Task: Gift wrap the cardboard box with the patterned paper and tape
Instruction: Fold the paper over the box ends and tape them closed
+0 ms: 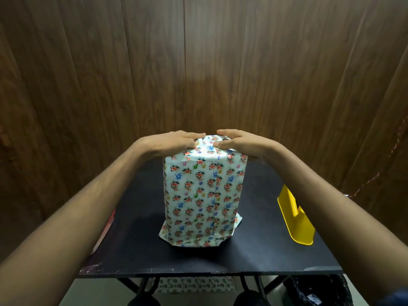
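The left hand [171,143] and right hand [239,143] lie flat, fingers straight, on the top end of the cardboard box [202,195], pressing the folded patterned paper [187,184] down from either side; the fingertips nearly meet at the middle, and neither hand is nearer than the other. The box stands upright near the middle of the black table [136,250], directly below the hands, its long axis vertical. A seam in the paper runs down the face toward the person. At the bottom end loose paper flares onto the table, apparently not yet folded. A yellow tape dispenser [294,219] sits well apart to the right, nearer the right hand, so that hand seems best placed to fetch tape.
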